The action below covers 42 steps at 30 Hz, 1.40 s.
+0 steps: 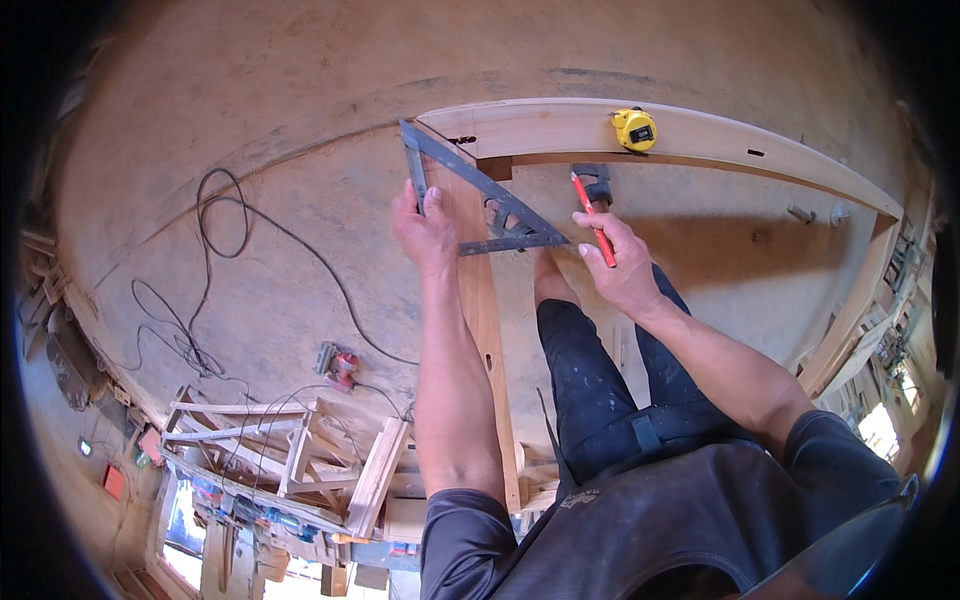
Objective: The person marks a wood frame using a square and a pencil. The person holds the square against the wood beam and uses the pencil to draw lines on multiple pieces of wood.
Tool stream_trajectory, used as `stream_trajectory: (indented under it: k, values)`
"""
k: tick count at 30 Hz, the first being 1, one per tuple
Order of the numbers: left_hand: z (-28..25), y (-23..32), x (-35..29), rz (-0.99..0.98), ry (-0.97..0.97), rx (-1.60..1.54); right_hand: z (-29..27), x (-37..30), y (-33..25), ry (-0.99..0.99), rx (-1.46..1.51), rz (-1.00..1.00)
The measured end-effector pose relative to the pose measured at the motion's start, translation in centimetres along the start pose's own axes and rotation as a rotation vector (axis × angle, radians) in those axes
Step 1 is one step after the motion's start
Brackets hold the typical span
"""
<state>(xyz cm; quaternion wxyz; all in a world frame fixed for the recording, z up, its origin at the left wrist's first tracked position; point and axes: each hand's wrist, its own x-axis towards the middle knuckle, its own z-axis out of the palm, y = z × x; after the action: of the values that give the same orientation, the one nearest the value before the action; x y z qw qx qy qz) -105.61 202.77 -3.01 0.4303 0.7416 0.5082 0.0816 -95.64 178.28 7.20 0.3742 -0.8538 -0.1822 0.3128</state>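
My left hand (425, 232) is closed on one side of a dark metal triangle square (482, 181). The square lies across the corner of a pale wooden frame, over the left board (480, 320) near where it meets the far board (550, 125). Between the fingers of my right hand (622, 262) is a red pencil (594, 220), just right of the square's pointed tip. A yellow tape measure (634, 130) rests on the far board, which has small dark slots cut in it.
A black cable (318, 255) loops over the floor at left, near a red power tool (341, 368). Wooden frame pieces (300, 445) are stacked at lower left. The frame's right board (850, 300) runs along the right side. My feet and legs stand inside the frame.
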Motion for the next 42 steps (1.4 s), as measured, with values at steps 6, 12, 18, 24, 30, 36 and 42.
stream_trajectory:
  k: [6,12,18,24,30,36,42]
  values:
    - [0.2,0.0,0.0,0.045,0.022,-0.016,0.7,0.4,-1.4,-0.034,0.08,-0.041]
    - [0.4,0.1,0.2,0.037,0.02,-0.043,1.0,0.3,-1.9,-0.086,0.075,-0.017]
    - [0.1,0.3,0.3,0.052,0.006,-0.031,0.8,0.1,-1.5,-0.116,0.041,-0.059]
    - [0.0,0.7,0.4,0.05,0.004,0.031,1.1,0.2,-1.9,-0.078,0.087,-0.131]
    - [0.0,1.1,0.4,0.053,0.007,0.004,1.1,0.2,-2.0,-0.105,0.115,-0.163]
    - [0.3,0.5,0.6,0.042,0.02,-0.027,1.2,0.5,-2.1,-0.115,0.115,-0.194]
    - [0.5,0.2,0.7,0.026,0.043,-0.018,0.9,1.1,-2.2,-0.196,0.063,-0.18]
